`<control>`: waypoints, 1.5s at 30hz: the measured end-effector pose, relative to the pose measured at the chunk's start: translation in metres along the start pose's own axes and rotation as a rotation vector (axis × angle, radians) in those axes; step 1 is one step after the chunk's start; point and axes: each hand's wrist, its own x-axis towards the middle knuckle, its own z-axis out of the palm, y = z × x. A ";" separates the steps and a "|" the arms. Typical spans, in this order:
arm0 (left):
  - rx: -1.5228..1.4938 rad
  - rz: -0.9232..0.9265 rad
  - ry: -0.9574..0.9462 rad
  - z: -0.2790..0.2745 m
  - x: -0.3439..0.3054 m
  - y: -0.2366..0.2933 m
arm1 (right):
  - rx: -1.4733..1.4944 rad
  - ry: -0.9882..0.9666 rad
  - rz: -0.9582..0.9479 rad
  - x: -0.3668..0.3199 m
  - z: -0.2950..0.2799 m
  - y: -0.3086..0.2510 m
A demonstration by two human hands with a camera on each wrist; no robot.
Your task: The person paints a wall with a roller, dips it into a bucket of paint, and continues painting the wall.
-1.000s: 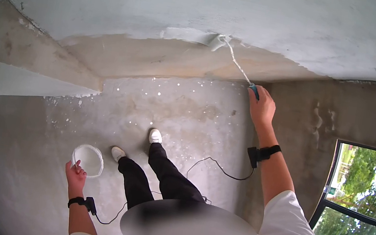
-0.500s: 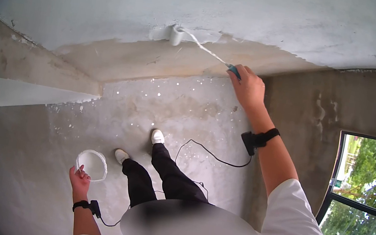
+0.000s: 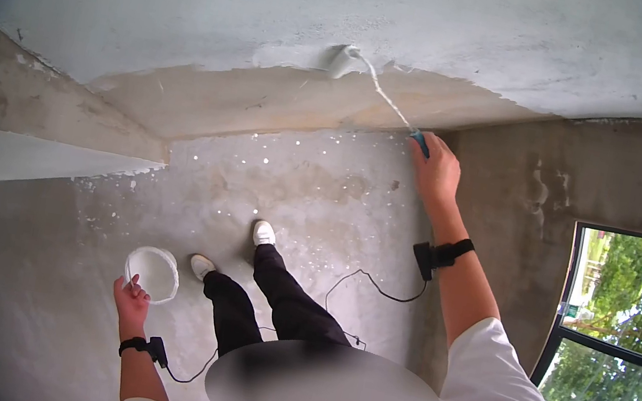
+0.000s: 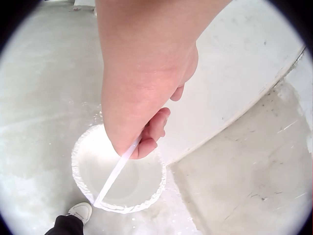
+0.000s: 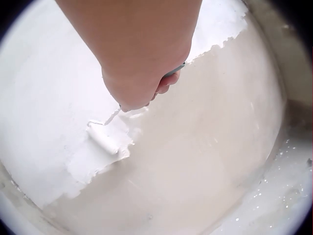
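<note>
My right hand grips the blue handle of a paint roller whose long frame is caked white. The roller's white sleeve lies against the wall, at the ragged edge between white paint and bare beige plaster. Low on the left, my left hand holds a white bucket by its handle, with the fingers curled round it. Paint crusts the bucket's rim, and pale paint shows inside in the left wrist view.
White drops speckle the concrete floor. My shoes stand near the bucket, and a thin black cable trails from the right wrist. A window opens in the brown wall at right; a white-topped ledge juts out at left.
The roller went left along the wall, then came partway back to the right, the right hand moving with it. The left hand and bucket shifted only slightly.
</note>
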 end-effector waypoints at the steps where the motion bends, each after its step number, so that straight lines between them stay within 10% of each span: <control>1: 0.000 -0.001 0.006 0.002 -0.001 0.001 | 0.010 -0.029 -0.009 0.003 0.003 -0.014; 8: -0.009 -0.001 0.051 -0.001 0.003 0.006 | 0.030 -0.220 0.009 0.014 0.015 -0.060; 19: -0.042 0.002 0.050 -0.022 0.001 0.002 | 0.026 -0.080 0.228 -0.026 0.005 0.042; 33: -0.095 -0.003 0.042 -0.072 -0.002 0.024 | -0.015 -0.096 -0.207 0.010 0.031 -0.128; 45: -0.034 -0.017 0.085 -0.130 0.023 0.051 | -0.107 -0.052 0.156 -0.013 -0.006 -0.010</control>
